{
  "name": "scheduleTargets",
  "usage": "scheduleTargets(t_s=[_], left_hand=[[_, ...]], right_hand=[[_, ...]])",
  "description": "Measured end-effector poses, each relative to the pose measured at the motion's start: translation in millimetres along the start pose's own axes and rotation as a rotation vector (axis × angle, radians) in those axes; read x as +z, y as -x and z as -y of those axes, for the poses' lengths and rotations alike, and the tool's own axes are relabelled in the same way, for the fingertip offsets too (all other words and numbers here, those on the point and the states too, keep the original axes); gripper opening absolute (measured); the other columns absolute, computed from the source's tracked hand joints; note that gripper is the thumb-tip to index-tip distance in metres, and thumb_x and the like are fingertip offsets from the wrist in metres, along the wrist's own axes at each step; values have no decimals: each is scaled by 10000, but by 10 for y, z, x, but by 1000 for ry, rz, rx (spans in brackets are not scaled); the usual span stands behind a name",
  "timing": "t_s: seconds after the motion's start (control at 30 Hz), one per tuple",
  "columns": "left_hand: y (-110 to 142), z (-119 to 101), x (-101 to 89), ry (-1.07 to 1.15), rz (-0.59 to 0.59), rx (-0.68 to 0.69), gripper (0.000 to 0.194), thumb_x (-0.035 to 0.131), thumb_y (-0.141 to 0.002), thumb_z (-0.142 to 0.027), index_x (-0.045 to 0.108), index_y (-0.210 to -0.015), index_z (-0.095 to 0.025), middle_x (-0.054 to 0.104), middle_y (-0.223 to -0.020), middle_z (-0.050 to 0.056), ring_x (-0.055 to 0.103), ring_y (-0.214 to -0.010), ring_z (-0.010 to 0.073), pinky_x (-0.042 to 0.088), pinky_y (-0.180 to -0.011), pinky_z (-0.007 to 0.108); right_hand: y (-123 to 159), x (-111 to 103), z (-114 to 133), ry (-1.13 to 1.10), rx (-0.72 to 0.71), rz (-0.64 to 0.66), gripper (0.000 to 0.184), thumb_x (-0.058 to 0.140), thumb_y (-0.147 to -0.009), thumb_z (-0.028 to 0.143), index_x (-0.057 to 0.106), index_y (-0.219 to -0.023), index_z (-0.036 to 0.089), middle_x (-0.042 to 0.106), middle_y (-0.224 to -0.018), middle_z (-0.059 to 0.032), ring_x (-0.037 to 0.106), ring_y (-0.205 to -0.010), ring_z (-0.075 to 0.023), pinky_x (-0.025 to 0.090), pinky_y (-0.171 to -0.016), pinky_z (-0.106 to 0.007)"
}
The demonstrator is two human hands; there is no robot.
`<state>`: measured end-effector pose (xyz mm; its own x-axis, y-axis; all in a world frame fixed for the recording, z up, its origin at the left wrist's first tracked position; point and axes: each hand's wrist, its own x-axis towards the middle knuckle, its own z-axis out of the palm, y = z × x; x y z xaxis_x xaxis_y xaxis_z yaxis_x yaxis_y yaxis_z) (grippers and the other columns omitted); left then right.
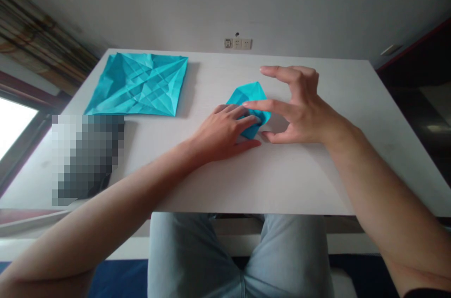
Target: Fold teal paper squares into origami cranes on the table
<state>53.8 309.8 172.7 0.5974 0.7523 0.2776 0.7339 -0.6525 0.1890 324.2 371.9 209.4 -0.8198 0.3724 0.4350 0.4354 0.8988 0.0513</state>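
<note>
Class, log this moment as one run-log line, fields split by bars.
left hand: on small folded blue paper | right hand: fingers spread, contact unclear | larger creased blue paper: far left of table

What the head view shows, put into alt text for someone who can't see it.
A person's left hand rests on a small folded turquoise paper on a white table; the right hand is spread open at the paper's right. A larger creased turquoise sheet lies farther left.
</note>
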Motion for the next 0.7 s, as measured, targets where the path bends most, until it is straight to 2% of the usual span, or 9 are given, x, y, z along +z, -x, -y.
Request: scheduleTargets(t_s=[0.1, 0.17, 0.27, 0.33, 0.43, 0.57, 0.7], left_hand=[[-10, -23, 2, -22, -17, -23, 375, 662, -1194, -511, 822, -1367, -220, 814, -1408, 154, 799, -1287, 355, 563, -1216, 531], [-17, -40, -7, -12, -39, -33, 391, 661, -1191, -541, 839, -1334, -224, 825, -1392, 144, 805, -1284, 350, 542, -1259, 542], [-20, -55, -26, 26, -64, -58, 436, 646, -1187, -592, 860, -1289, -226, 851, -1328, 126, 818, -1265, 344, 517, -1299, 556], [-18, -47, -33, 39, -67, -75, 422, 620, -1198, -562, 871, -1230, -224, 869, -1272, 108, 833, -1227, 325, 480, -1341, 567], [-17, -7, -31, 39, -85, -91, 345, 631, -1190, -473, 884, -1179, -239, 892, -1227, 76, 848, -1210, 294, 400, -1414, 567], [-29, 49, -30, 60, -118, -133, 335, 621, -1191, -458, 895, -1152, -269, 904, -1141, 43, 853, -1185, 282, 369, -1427, 575], [-43, 63, -51, 76, -131, -193, 315, 625, -1185, -439, 874, -1180, -246, 898, -1087, 55, 843, -1100, 274, 359, -1419, 606]], right_hand=[[3, -26, -7, 21, 48, -14, 415, 883, -996, 434, 820, -1387, 309, 468, -1845, -130, 478, -1650, -509, 345, -1362, -680], [0, -61, -12, 39, 102, 8, 315, 863, -1014, 454, 847, -1283, 291, 494, -1847, -110, 460, -1646, -535, 346, -1347, -709], [-9, -132, -17, 75, 208, 107, 251, 844, -1032, 491, 865, -1226, 333, 532, -1853, -47, 405, -1674, -564, 338, -1329, -757], [-14, -168, -27, 95, 244, 159, 233, 840, -1041, 530, 879, -1193, 358, 604, -1805, -31, 404, -1671, -568, 339, -1311, -781], [-12, -167, -69, 100, 203, 181, 221, 833, -1069, 539, 893, -1091, 328, 693, -1727, -37, 470, -1629, -555, 359, -1263, -771], [11, -74, -156, 78, 136, 151, 286, 827, -1107, 533, 899, -1001, 278, 793, -1596, -53, 618, -1511, -491, 369, -1186, -690], [24, 20, -207, 20, 177, 135, 257, 713, -1181, 455, 899, -1115, 290, 880, -1340, -59, 721, -1358, -409, 360, -1182, -644]])
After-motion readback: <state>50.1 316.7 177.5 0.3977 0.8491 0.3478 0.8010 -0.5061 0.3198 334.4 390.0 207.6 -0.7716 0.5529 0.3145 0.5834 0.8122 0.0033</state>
